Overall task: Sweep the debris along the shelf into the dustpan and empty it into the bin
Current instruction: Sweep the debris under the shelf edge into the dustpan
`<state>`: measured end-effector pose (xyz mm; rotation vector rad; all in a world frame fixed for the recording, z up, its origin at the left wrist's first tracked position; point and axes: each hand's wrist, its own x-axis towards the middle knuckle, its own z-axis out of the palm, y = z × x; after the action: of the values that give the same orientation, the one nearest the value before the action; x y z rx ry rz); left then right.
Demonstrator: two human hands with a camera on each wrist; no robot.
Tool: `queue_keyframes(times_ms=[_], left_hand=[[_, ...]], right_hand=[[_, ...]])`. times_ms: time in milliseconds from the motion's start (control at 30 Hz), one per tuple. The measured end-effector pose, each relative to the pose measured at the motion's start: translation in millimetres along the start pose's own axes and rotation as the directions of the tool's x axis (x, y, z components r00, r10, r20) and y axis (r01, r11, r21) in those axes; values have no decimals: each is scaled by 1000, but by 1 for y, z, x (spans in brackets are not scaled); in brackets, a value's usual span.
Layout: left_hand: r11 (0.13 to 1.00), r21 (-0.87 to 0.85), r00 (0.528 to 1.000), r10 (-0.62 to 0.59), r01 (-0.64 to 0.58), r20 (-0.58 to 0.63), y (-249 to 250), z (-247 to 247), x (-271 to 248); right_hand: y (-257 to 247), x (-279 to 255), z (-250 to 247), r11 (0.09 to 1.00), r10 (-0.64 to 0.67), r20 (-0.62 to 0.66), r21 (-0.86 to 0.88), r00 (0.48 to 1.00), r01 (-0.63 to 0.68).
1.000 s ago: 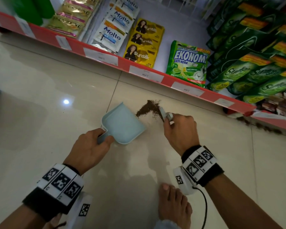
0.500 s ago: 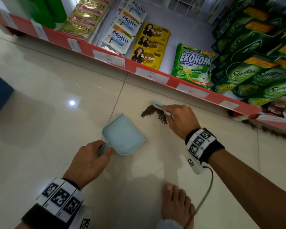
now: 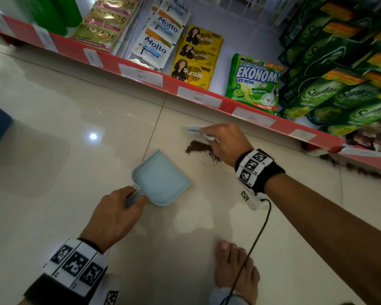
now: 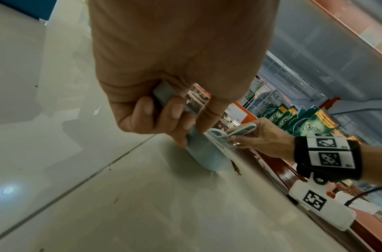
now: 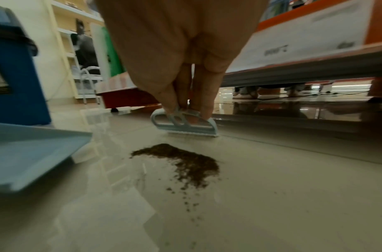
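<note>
A pale blue dustpan (image 3: 161,179) lies flat on the tiled floor, and my left hand (image 3: 117,214) grips its handle (image 4: 164,95). A small heap of brown debris (image 3: 199,148) lies on the floor just right of the pan's mouth, seen close up as the same debris (image 5: 183,162) in the right wrist view. My right hand (image 3: 222,142) pinches a small pale blue hand brush (image 5: 185,124), with its bristles down on the floor beyond the heap, towards the shelf. The brush (image 3: 193,130) pokes out left of my fingers.
A red-edged bottom shelf (image 3: 141,75) with sachets and green detergent packs runs along the far side. More dark debris (image 3: 361,170) lies under its right end. A blue bin (image 5: 15,71) stands at the left. My bare foot (image 3: 235,267) is near the bottom edge.
My right hand has lifted the brush from beside the pan's mouth and carried it over the heap to its far side, near the shelf. The dustpan and left hand have stayed put.
</note>
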<state>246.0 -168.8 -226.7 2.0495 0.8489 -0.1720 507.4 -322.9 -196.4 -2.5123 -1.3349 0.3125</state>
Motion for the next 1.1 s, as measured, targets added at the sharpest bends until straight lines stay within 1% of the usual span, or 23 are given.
queue_keyframes(times_ms=[100,133,200,333,400,467,533,633,733,800,867,933,1000,1033,1067,1100], left_hand=[[1000,-15,1000,-3,3,-11,0,-6,-2],[1000,-19,1000,-4,4,-16,-1,-8,-2],[1000,-20,1000,-6,5,-26,-2,-10,-3],[1000,-30,1000,-2,2,-11,-2,-7,-6],[1000,-23,1000,-5,5,8,1,-3,-7],[1000,-18,1000,-7,7,22,3,-2,-8],[1000,-8,999,-16,17,28,4,-3,-9],[999,-10,999,-50,50,18,3,-10,-11],[998,-12,998,-59,59,8,0,-14,-15],[998,-14,998,-56,56,1,-3,-13,-16],[998,-14,998,-60,60,1,-4,-11,-16],[998,-13,998,-54,54,11,-3,-6,-14],[999,-22,999,-36,37,26,1,-1,-12],[999,-23,999,-26,27,31,3,0,-11],[1000,-21,999,-16,17,33,5,1,-10],[1000,-20,999,-8,9,31,6,1,-9]], right_hand=[[-1,-11,-7,986,-166,111,24,980,164],[3,-15,-12,982,-188,144,21,972,187],[14,-22,-24,985,-174,169,20,970,173],[21,-23,-39,986,-143,73,95,987,136],[9,-12,-36,983,-148,26,111,989,144],[-9,4,-27,977,-173,12,132,985,170],[-27,20,-16,970,-204,64,146,977,193],[-39,32,-9,972,-228,216,107,949,209],[-26,20,-19,962,-270,319,46,909,270],[-7,6,-27,963,-255,341,6,905,269],[9,-9,-35,967,-219,306,-60,927,248],[15,-17,-38,968,-227,211,-55,951,244],[8,-16,-35,973,-230,42,7,972,230],[1,-12,-31,979,-192,-80,56,978,197],[-8,-8,-27,981,-113,-199,134,973,141],[-17,-3,-21,970,-3,-276,234,961,70]])
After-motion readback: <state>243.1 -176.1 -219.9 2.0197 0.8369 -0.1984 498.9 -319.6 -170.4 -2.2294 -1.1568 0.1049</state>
